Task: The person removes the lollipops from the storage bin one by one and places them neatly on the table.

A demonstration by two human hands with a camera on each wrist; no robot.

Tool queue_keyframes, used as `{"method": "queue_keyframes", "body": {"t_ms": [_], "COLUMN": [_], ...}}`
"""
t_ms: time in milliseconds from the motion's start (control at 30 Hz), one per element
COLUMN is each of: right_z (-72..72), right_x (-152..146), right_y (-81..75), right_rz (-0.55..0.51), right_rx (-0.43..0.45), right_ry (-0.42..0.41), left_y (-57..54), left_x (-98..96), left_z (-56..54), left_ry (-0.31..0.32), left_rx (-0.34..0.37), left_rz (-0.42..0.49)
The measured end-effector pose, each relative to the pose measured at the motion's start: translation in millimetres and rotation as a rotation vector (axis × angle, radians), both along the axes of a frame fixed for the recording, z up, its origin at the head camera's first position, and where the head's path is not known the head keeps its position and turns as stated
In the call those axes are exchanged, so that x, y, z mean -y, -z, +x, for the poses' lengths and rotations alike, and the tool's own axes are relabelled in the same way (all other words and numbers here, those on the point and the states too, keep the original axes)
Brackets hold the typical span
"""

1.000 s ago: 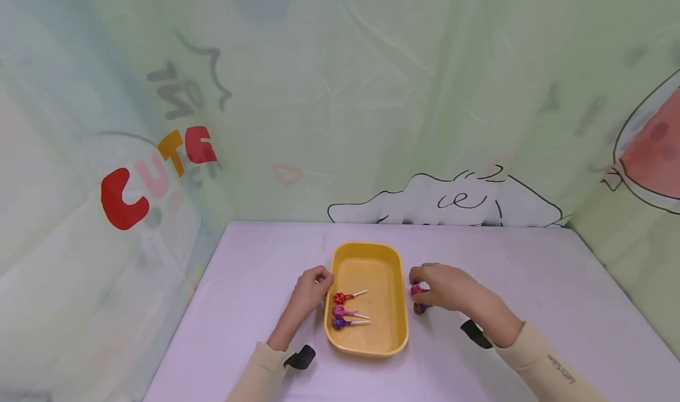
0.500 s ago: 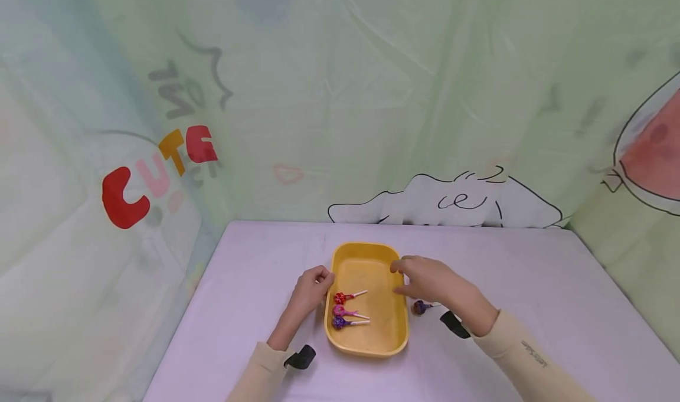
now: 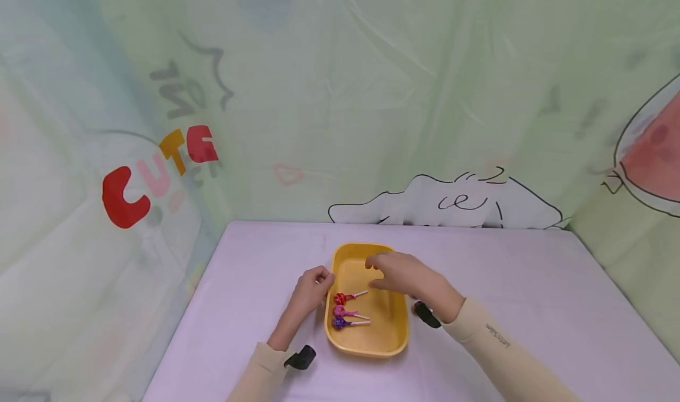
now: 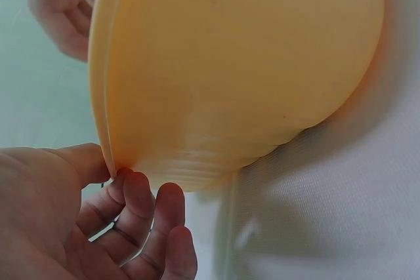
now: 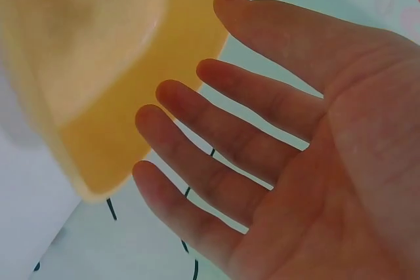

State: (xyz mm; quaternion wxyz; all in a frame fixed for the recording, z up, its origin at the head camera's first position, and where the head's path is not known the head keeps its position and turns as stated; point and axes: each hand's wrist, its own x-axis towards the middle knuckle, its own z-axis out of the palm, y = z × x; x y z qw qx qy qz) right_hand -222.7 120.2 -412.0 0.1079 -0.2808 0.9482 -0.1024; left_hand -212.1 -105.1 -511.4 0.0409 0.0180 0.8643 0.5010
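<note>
My left hand pinches the left rim of a yellow tray between thumb and fingers, as the left wrist view shows. Inside the tray, along its left side, lie a red lollipop, a pink lollipop and a purple lollipop, white sticks to the right. Over the tray's right half hovers my right hand. In the right wrist view its fingers are spread and nearly straight, with nothing held. Just outside the tray's right rim, a dark lollipop is mostly hidden behind the right wrist strap.
The tray stands on a table with a pale lilac cover. A printed cloth hangs behind and at the sides. Each wrist wears a black strap, the left strap showing beside the tray.
My right hand has moved left from the lollipops beside the tray, across the rim, to above the tray. My left hand, the tray and the lollipops inside it stay where they were.
</note>
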Motion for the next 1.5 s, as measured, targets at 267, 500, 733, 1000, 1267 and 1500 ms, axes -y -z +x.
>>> {"method": "queue_keyframes", "body": {"t_ms": [267, 500, 733, 1000, 1267, 1500], "right_z": [-8.1, -10.9, -12.8, -10.9, -7.7, -8.0], "right_x": [19, 33, 46, 61, 67, 70], "right_y": [11.9, 23.3, 35.5, 36.9, 45.7, 54.3], "right_rz": [-0.023, -0.005, 0.043, 0.101, 0.157, 0.161], "right_rx": [0.037, 0.11, 0.098, 0.115, 0.137, 0.099], "right_ry": [-0.033, -0.016, -0.022, -0.036, -0.054, -0.062], "left_y": [0.5, 2.3, 1.7, 2.1, 3.0, 4.3], "left_x": [-0.5, 0.0, 0.2, 1.4, 0.2, 0.4], "left_z": [-0.6, -1.6, -1.3, -1.7, -1.9, -2.9], "left_ry": [0.0, -0.002, 0.005, 0.012, 0.008, -0.004], "left_rx": [0.002, 0.0, 0.007, 0.0, 0.016, 0.014], "left_rz": [0.008, -0.005, -0.001, -0.005, -0.003, -0.007]}}
